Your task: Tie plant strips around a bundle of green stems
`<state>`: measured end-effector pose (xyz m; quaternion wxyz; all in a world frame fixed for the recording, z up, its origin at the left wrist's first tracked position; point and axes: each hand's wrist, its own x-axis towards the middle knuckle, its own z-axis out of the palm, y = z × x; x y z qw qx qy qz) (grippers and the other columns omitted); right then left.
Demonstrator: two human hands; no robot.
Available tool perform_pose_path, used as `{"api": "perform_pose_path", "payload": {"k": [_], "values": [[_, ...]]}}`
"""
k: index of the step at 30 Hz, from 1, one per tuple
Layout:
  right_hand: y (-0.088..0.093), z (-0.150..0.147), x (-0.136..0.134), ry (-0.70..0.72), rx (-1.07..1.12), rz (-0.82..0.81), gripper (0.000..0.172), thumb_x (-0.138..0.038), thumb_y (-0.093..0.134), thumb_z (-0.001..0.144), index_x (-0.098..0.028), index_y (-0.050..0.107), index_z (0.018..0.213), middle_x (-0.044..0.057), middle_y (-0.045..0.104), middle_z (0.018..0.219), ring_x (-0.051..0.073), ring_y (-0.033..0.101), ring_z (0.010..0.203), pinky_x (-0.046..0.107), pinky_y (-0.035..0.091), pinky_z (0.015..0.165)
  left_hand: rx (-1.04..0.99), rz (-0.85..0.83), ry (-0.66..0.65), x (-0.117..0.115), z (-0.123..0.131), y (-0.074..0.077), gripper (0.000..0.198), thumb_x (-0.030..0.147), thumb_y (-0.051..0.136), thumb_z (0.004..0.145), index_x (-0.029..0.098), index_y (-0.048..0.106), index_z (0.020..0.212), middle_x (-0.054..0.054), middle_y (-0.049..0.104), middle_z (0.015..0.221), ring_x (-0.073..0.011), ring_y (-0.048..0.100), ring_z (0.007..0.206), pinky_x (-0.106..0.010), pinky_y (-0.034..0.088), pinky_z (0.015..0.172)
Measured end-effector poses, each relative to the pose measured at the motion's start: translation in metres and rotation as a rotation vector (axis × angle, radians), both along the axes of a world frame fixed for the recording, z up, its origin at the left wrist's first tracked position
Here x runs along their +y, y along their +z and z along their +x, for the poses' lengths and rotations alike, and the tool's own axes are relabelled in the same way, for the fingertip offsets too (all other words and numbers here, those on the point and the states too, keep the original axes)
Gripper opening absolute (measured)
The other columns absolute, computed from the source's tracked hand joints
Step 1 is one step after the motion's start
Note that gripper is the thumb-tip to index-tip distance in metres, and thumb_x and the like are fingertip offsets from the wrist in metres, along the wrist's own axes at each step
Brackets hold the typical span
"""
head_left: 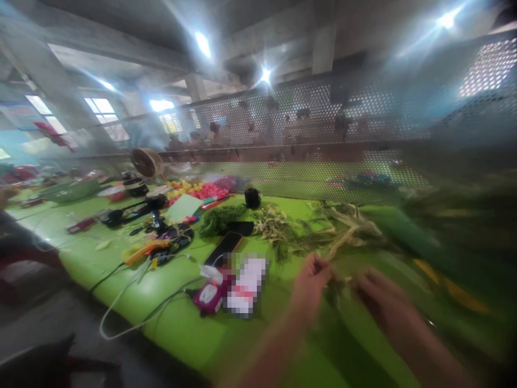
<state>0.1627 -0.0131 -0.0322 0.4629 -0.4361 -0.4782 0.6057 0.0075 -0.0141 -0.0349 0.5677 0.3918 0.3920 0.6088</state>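
Observation:
The picture is smeared by motion. My left hand (310, 285) is closed in a pinch on a thin green stem (337, 285) over the bright green table (181, 328). My right hand (377, 302) reaches in from the right to the same stem, its fingers blurred. Just beyond both hands lies a loose pile of green and pale artificial foliage (307, 229).
A dark phone (224, 248), a magenta box (210, 296), white cables (133, 318), an orange tool (147, 249), a small fan (147, 163) and pink and yellow flower pieces (202, 189) lie to the left. A perforated metal screen (315, 140) backs the table. Blurred people sit behind it.

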Motion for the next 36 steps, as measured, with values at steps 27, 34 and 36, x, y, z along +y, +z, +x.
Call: {"api": "perform_pose_path", "payload": {"k": [27, 34, 36], "values": [[0.011, 0.002, 0.004, -0.125, -0.285, 0.210, 0.029, -0.049, 0.063, 0.074, -0.022, 0.063, 0.065, -0.005, 0.046, 0.050, 0.011, 0.041, 0.049, 0.025, 0.034, 0.049, 0.458, 0.200, -0.040, 0.001, -0.001, 0.006, 0.007, 0.017, 0.066, 0.070, 0.016, 0.064, 0.077, -0.003, 0.063, 0.073, -0.0152, 0.055, 0.071, -0.027, 0.043, 0.070], [0.020, 0.000, 0.001, -0.106, -0.395, 0.238, 0.030, -0.052, 0.064, 0.068, -0.022, 0.069, 0.068, 0.000, 0.063, 0.062, 0.014, 0.049, 0.052, 0.025, 0.036, 0.046, 0.430, 0.234, -0.096, 0.001, 0.000, 0.002, 0.013, 0.026, 0.067, 0.073, 0.015, 0.069, 0.080, -0.005, 0.067, 0.075, -0.0160, 0.058, 0.070, -0.028, 0.045, 0.070], [0.021, 0.000, 0.000, -0.109, -0.389, 0.244, 0.029, -0.051, 0.064, 0.069, -0.023, 0.070, 0.072, 0.002, 0.067, 0.069, 0.015, 0.053, 0.056, 0.025, 0.039, 0.048, 0.413, 0.219, -0.090, 0.001, 0.000, 0.001, 0.010, 0.024, 0.067, 0.073, 0.015, 0.069, 0.078, -0.005, 0.067, 0.073, -0.0152, 0.058, 0.069, -0.027, 0.045, 0.068]]}}
